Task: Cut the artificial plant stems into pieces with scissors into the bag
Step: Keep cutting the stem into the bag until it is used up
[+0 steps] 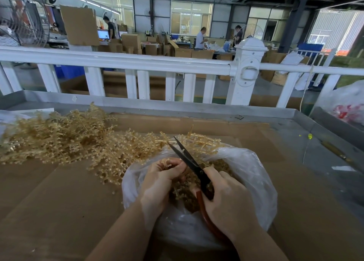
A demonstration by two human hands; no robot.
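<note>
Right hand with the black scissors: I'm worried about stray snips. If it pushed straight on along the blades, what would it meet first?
Probably the tan plastic plant stems heaped over the far rim of the clear plastic bag, just beyond the tips of the black scissors that the right hand grips. Depth is hard to judge.

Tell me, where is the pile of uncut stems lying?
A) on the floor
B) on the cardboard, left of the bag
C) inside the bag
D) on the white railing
B: the tan stems lie heaped on the cardboard, left of the bag, where the left hand holds a piece and the right hand holds the scissors.
</note>
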